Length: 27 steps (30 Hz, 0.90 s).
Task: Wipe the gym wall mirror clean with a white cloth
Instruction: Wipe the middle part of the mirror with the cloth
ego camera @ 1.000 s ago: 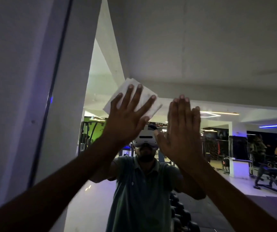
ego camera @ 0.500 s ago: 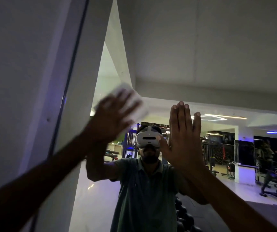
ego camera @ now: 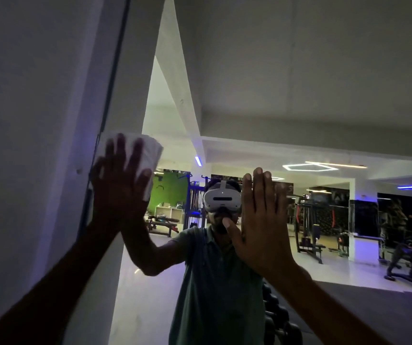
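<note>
The wall mirror point(ego camera: 299, 83) fills most of the view and reflects a person in a headset and a dim gym. My left hand point(ego camera: 117, 188) presses a folded white cloth point(ego camera: 150, 155) flat against the glass, fingers spread, right at the mirror's left edge. My right hand point(ego camera: 259, 220) lies flat on the glass to the right of it, fingers straight and together, and holds nothing.
The dark frame strip point(ego camera: 115, 70) marks the mirror's left edge, with plain wall point(ego camera: 30, 120) beyond it. Reflected in the glass are weight machines point(ego camera: 309, 225), benches point(ego camera: 162, 220) and dumbbells point(ego camera: 279, 319).
My left hand has swept the cloth leftward across the glass to the mirror's left edge. My right hand has stayed flat on the glass.
</note>
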Available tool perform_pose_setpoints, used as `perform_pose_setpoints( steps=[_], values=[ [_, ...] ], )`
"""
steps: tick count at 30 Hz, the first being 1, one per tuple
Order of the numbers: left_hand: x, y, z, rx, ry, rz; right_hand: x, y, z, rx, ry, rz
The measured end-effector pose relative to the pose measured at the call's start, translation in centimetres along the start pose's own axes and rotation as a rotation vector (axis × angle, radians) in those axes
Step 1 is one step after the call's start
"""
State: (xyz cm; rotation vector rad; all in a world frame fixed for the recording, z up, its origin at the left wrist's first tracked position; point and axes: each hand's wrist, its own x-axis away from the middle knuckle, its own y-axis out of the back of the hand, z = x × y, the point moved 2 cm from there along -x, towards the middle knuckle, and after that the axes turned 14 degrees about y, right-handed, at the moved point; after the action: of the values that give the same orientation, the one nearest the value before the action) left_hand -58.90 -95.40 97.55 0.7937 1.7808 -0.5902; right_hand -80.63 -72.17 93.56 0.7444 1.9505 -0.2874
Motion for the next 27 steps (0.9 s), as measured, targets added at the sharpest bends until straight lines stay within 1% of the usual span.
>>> perform_pose_setpoints(
  steps=[1, 2, 3, 4, 5, 6, 7, 8, 9, 10, 11, 12, 13, 14, 16, 17, 18, 19, 21, 23, 25, 26, 27],
  values=[
    [1.3, 0.0, -1.3, 0.015, 0.169, -0.049, 0.0, 0.0, 0.2, 0.005, -0.012, 0.007],
    [3.5, -0.2, -3.3, 0.016, 0.259, -0.06, 0.1, 0.1, 0.6, 0.009, -0.02, 0.015],
    [5.8, -0.3, -5.5, 0.006, 0.218, -0.032, 0.4, 0.0, 1.0, 0.01, -0.023, 0.018],
    [7.9, -0.5, -7.4, 0.037, 0.043, 0.015, 0.8, -0.1, 1.4, 0.009, -0.021, 0.016],
    [9.4, -0.4, -8.2, 0.059, -0.188, 0.082, 1.4, -0.2, 1.7, 0.006, -0.012, 0.017],
    [9.4, -0.3, -7.7, 0.051, -0.389, 0.128, 1.8, -0.2, 1.7, -0.002, 0.001, 0.019],
    [8.0, -0.3, -5.8, 0.02, -0.47, 0.125, 2.1, -0.3, 1.6, -0.017, 0.013, 0.018],
    [6.1, -0.5, -3.5, -0.015, -0.433, 0.094, 2.3, -0.3, 1.4, -0.029, 0.019, 0.013],
    [3.9, -0.6, -1.4, -0.018, -0.297, 0.059, 2.2, -0.3, 1.4, -0.032, 0.02, 0.012],
    [2.3, -0.3, 0.0, 0.021, -0.086, 0.047, 2.2, -0.2, 1.4, -0.028, 0.017, 0.015],
    [1.8, -0.1, 0.2, 0.058, 0.115, 0.046, 2.1, -0.1, 1.5, -0.024, 0.01, 0.014],
    [2.6, 0.1, -1.1, 0.06, 0.25, 0.017, 2.1, 0.0, 1.6, -0.022, 0.004, 0.014],
    [4.1, 0.1, -3.0, 0.047, 0.284, -0.006, 2.1, 0.0, 1.7, -0.023, 0.003, 0.016],
    [5.8, 0.0, -5.1, 0.029, 0.19, 0.006, 2.1, 0.1, 1.8, -0.026, 0.011, 0.017],
    [7.2, -0.1, -7.1, 0.022, -0.207, 0.104, 2.2, 0.0, 1.4, -0.05, 0.047, 0.008],
    [6.1, -0.1, -6.7, 0.007, -0.362, 0.122, 2.3, -0.1, 0.9, -0.073, 0.058, 0.001],
    [4.3, -0.2, -5.9, -0.016, -0.423, 0.099, 2.5, -0.1, 0.2, -0.092, 0.052, -0.005],
    [2.4, -0.2, -5.1, -0.034, -0.405, 0.082, 2.9, 0.0, -0.7, -0.092, 0.025, -0.012],
    [-1.1, -0.1, -4.4, -0.034, -0.251, 0.059, 3.8, 0.5, -2.9, -0.047, -0.055, -0.018],
    [-3.3, 0.1, -5.2, 0.003, -0.146, 0.025, 4.7, 1.1, -4.5, -0.008, -0.103, -0.009],
    [-3.7, -0.1, -8.3, 0.059, -0.035, -0.015, 5.2, 1.4, -5.0, 0.006, -0.106, -0.001],
    [-3.1, -0.5, -10.9, 0.068, 0.017, -0.034, 5.2, 1.4, -5.0, 0.004, -0.104, -0.004],
    [-1.8, -1.0, -13.9, 0.098, 0.03, -0.037, 5.1, 1.4, -4.9, 0.004, -0.109, -0.008]
  ],
)
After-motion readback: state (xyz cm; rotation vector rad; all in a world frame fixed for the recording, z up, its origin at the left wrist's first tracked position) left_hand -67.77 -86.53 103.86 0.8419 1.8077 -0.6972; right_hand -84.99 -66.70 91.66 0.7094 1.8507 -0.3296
